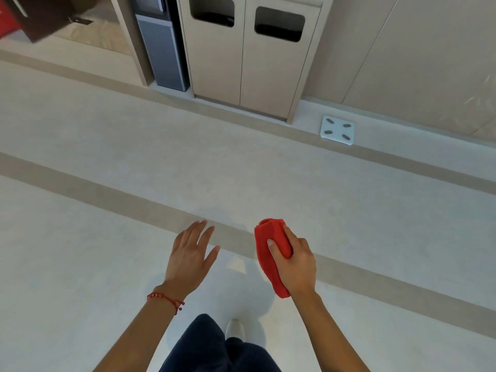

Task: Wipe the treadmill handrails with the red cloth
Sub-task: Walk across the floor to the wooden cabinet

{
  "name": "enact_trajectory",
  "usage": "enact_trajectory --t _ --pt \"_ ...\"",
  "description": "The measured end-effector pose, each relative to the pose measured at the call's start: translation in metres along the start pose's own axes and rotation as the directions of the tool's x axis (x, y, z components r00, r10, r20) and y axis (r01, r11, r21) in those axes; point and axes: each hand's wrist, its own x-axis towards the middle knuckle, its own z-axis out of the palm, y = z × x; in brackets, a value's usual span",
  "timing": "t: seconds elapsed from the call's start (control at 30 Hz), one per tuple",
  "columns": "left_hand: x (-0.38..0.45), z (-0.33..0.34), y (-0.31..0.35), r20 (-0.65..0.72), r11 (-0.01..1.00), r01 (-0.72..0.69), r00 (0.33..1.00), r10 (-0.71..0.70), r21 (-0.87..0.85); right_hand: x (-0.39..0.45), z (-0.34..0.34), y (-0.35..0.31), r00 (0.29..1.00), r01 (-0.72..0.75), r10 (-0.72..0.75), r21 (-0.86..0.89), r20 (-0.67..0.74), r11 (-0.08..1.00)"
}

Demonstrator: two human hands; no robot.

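Low in the frame, right of centre, the right hand (296, 264) is gripping the bunched red cloth (271, 253), thumb pressing across its front and the fingers wrapping behind, so that grip is clamped on the fabric, which is sticking out above and below the fist. Left of it, well apart, the left hand (192, 253) is hanging spread, fingers apart and holding nothing, a red beaded string bracelet (167, 299) sitting on its wrist. Both are hovering over the pale floor with wide beige stripes (107, 146). At the bottom edge, dark trouser legs (204, 345) and a white shoe tip (234, 328) are showing. At upper centre a beige two-door cabinet with dark slots (247, 55) is standing; right of it a white square bathroom scale (337, 130) is lying on the floor.
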Motion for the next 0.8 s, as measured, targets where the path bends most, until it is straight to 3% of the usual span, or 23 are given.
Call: enact_trajectory --t 0.8 --pt "0.436 -0.023 -0.124 -0.023 0.979 -0.199 0.98 0.199 -0.039 0.386 0.044 -0.137 0.988 -0.098 0.099 0.009 -0.119 0.995"
